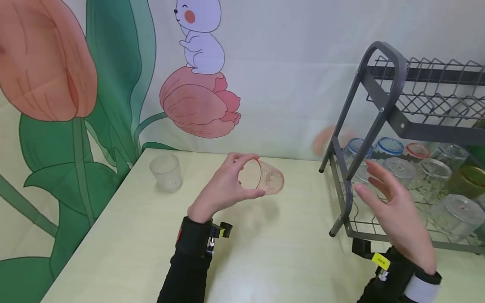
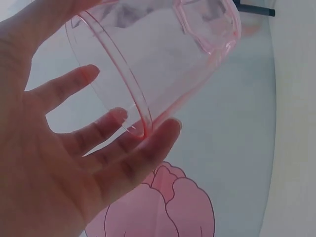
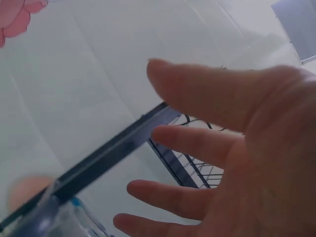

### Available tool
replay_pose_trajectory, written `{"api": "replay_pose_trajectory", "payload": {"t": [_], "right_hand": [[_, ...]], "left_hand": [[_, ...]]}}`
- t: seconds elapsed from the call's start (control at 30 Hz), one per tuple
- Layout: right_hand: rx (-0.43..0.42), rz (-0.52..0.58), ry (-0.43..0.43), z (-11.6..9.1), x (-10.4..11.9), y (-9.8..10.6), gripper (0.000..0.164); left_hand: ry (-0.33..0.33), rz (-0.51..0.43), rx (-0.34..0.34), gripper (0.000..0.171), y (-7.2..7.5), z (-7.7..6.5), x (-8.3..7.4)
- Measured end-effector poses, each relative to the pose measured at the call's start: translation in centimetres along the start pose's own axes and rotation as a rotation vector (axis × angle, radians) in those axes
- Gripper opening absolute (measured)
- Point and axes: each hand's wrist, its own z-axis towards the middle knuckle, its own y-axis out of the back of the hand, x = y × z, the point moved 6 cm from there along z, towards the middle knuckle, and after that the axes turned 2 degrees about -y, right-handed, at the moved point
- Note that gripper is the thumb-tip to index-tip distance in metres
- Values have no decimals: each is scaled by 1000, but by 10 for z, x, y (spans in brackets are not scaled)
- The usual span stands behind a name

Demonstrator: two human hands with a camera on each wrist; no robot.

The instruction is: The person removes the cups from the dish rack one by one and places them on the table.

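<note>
My left hand [image 1: 227, 185] grips a clear pink-tinted cup [image 1: 272, 179] by its rim, thumb on one side and fingers on the other. The cup lies tilted on its side in the air over the table, its mouth toward my palm. In the left wrist view the pink cup [image 2: 163, 54] shows its rim between thumb and fingertips. My right hand [image 1: 398, 210] holds nothing, fingers apart, in front of the left end of a grey wire dish rack [image 1: 346, 189]. In the right wrist view that hand [image 3: 212, 158] overlaps the rack's frame [image 3: 108, 148].
A frosted clear cup [image 1: 166, 172] stands at the table's back left. On the rack's lower shelf several glasses sit upside down, among them a blue-rimmed glass [image 1: 390, 146], a red-rimmed glass [image 1: 417, 150] and an amber glass [image 1: 470, 181]. A printed wall cloth [image 1: 280, 105] hangs behind the table [image 1: 125, 248].
</note>
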Motion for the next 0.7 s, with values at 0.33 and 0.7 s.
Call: {"api": "replay_pose_trajectory", "payload": {"t": [0.33, 0.7], "right_hand": [[-109, -150, -60, 9, -13, 22, 73], [-79, -270, -69, 29, -31, 30, 75]], "left_hand": [[28, 108, -29, 77, 12, 3, 12], [91, 180, -29, 76, 23, 3, 37]]}}
